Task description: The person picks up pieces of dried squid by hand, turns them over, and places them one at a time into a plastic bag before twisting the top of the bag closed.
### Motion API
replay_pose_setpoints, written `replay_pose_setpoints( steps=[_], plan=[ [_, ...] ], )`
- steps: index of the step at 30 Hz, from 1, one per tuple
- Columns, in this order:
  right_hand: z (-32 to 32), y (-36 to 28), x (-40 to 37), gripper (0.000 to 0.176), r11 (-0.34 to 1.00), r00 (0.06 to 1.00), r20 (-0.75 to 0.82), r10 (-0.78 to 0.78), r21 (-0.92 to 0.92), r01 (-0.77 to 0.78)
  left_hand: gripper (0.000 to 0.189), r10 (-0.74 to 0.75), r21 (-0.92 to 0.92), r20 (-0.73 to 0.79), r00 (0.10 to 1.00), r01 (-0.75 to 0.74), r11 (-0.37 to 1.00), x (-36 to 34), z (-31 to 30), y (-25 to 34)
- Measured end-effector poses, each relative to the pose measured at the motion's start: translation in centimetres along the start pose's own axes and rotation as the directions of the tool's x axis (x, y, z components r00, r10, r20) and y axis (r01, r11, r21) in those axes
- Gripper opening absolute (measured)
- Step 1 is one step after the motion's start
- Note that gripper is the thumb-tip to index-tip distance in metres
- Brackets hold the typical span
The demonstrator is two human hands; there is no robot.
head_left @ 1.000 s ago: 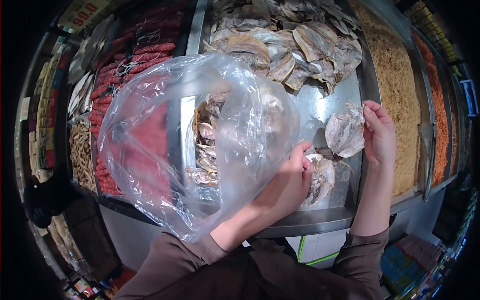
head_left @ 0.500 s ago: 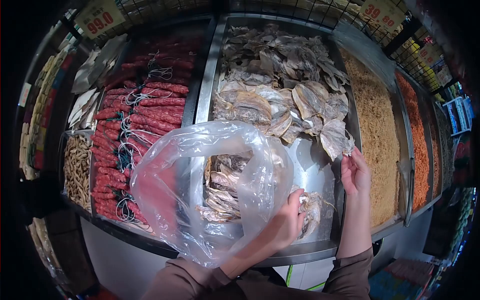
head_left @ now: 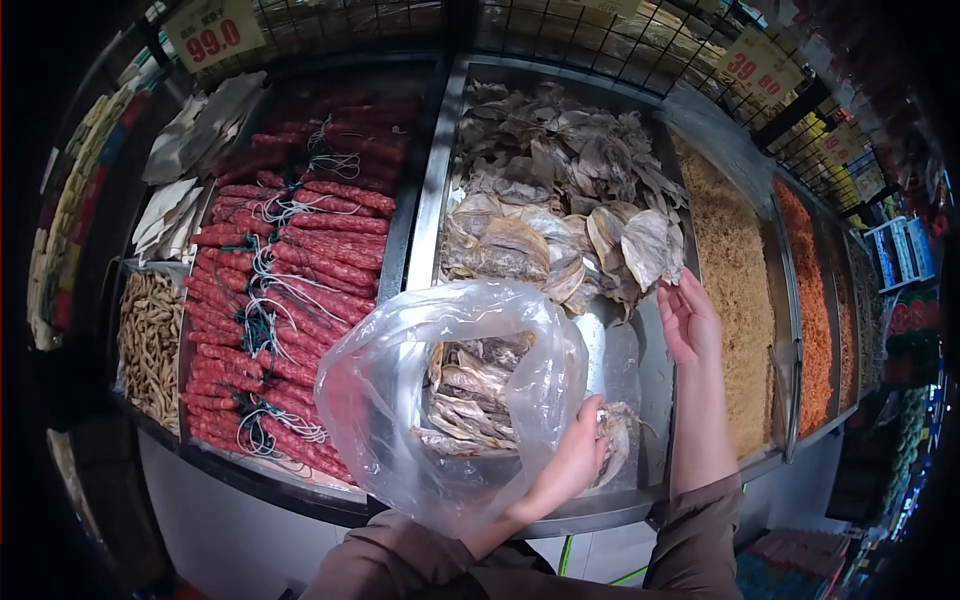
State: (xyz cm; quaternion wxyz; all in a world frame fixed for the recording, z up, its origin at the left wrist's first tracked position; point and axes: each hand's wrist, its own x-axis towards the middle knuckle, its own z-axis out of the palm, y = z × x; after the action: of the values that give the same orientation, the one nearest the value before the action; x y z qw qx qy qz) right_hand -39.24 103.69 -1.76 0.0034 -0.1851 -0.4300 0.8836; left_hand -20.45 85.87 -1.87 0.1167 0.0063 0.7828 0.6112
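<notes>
A clear plastic bag (head_left: 370,420) hangs open around my left wrist and over the tray edge, with several dried fish (head_left: 475,390) visible through its mouth. My left hand (head_left: 572,455) is closed on a dried fish (head_left: 618,440) at the front of the metal tray. My right hand (head_left: 690,318) pinches the lower edge of a flat dried fish (head_left: 652,247) at the right side of the pile. Behind it, the heap of dried fish (head_left: 560,150) fills the back of the tray.
Red sausages (head_left: 320,240) tied with string lie in the left tray. Small tan dried goods (head_left: 735,290) and orange ones (head_left: 805,300) fill trays on the right. Metal dividers (head_left: 425,200) separate the trays. Price signs (head_left: 760,66) hang on the wire grid behind.
My right hand has moved slightly up and left, and the fish it pinches now lies higher against the pile. The view has shifted a little; my left hand keeps its hold.
</notes>
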Motion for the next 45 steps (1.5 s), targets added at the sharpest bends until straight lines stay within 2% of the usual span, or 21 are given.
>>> replay_pose_setpoints(
  steps=[2,3,4,5,6,7,9,13,14,17,21,23,27,30,32,34,36,41,42,44,45],
  plan=[
    [1.8,-0.1,1.1,0.03,0.87,0.993,0.021,-0.114,-0.48,0.11,0.055,0.038,-0.005,-0.013,0.999,-0.038,0.999,0.0,0.3,-0.3],
    [1.4,0.5,2.9,0.04,0.691,0.955,0.136,-0.265,-0.664,0.286,0.055,0.037,-0.012,-0.013,0.999,-0.037,0.999,-0.1,0.4,-0.4],
    [1.6,0.6,4.6,0.04,0.686,0.955,0.138,-0.263,-0.669,0.286,0.057,0.037,-0.037,-0.026,0.999,-0.038,0.999,0.0,0.6,-0.6],
    [2.1,0.5,6.4,0.046,0.361,0.881,0.257,-0.398,-0.838,0.408,0.059,0.039,-0.062,-0.04,0.998,-0.041,0.997,0.1,0.8,-0.7],
    [3.1,0.3,7.9,0.052,-0.018,0.781,0.412,-0.47,-0.888,0.459,0.059,0.04,-0.069,-0.043,0.998,-0.043,0.997,0.2,1.0,-0.7],
    [4.8,0.3,8.8,0.052,-0.023,0.779,0.418,-0.467,-0.887,0.462,0.06,0.014,-0.089,-0.03,0.999,-0.017,0.996,0.2,1.1,-0.8],
    [8.2,0.7,10.2,0.067,-0.384,0.792,0.45,-0.413,-0.874,0.297,0.061,-0.015,-0.11,-0.02,1.0,0.012,0.994,0.2,1.7,-1.2],
    [12.8,1.6,11.9,0.077,-0.524,0.902,0.286,-0.323,-0.848,0.081,0.065,0.095,-0.142,-0.083,0.992,-0.106,0.984,-0.1,4.8,-5.3],
    [12.8,1.7,12.2,0.077,-0.527,0.903,0.288,-0.319,-0.846,0.083,0.067,0.203,-0.116,-0.102,0.974,-0.214,0.97,-0.2,6.0,-6.7],
    [13.0,1.7,12.5,0.071,-0.494,0.904,0.293,-0.311,-0.863,0.109,0.069,0.118,-0.048,-0.115,0.986,-0.124,0.991,0.0,6.4,-5.9],
    [12.4,1.4,12.0,0.066,-0.443,0.874,0.352,-0.335,-0.877,0.183,0.069,0.185,-0.033,-0.183,0.965,-0.194,0.98,-0.2,6.5,-5.5],
    [12.5,1.3,10.2,0.054,-0.394,0.763,0.478,-0.435,-0.863,0.316,0.069,0.056,-0.317,-0.082,0.995,-0.079,0.945,0.0,5.2,-4.1],
    [13.4,2.0,7.9,0.033,-0.417,0.684,0.643,-0.344,-0.757,0.503,0.069,-0.077,-0.408,0.074,0.994,0.1,0.907,0.0,4.1,-2.6],
    [15.9,3.0,5.7,0.03,-0.401,0.759,0.609,-0.229,-0.77,0.497,0.07,-0.052,-0.394,0.012,0.999,0.052,0.918,0.2,5.0,-3.3],
    [16.0,3.3,4.6,0.029,-0.348,0.735,0.63,-0.25,-0.767,0.539,0.068,0.153,-0.203,-0.172,0.973,-0.187,0.961,-0.1,6.4,-4.9],
    [15.3,2.9,2.1,0.028,0.103,0.829,0.473,-0.297,-0.848,0.521,0.067,0.162,-0.144,-0.169,0.972,-0.187,0.972,-0.4,5.1,-4.0],
    [11.9,1.9,-0.6,0.024,0.141,0.831,0.478,-0.284,-0.836,0.53,0.066,0.175,-0.088,-0.168,0.97,-0.191,0.978,-0.6,3.8,-2.7],
    [-0.7,-0.8,-7.4,0.021,0.034,0.989,0.146,0.033,-0.989,0.145,0.036,0.097,-0.237,-0.114,0.989,-0.122,0.964,-0.4,3.3,-2.8],
    [-2.5,-0.8,-8.6,0.023,0.028,0.987,0.112,0.111,-0.994,0.11,0.036,0.093,-0.23,-0.117,0.989,-0.118,0.966,-0.1,3.7,-3.3],
    [-3.8,-0.7,-11.2,0.027,0.059,0.964,0.104,0.245,-0.994,0.092,0.022,0.06,-0.283,0.159,0.986,-0.012,0.959,0.4,4.8,-4.3],
    [-4.1,-0.5,-11.9,0.033,0.014,0.938,0.19,0.289,-0.981,0.195,0.022,0.057,-0.275,0.159,0.986,-0.011,0.961,0.7,3.9,-3.5]
  ],
)
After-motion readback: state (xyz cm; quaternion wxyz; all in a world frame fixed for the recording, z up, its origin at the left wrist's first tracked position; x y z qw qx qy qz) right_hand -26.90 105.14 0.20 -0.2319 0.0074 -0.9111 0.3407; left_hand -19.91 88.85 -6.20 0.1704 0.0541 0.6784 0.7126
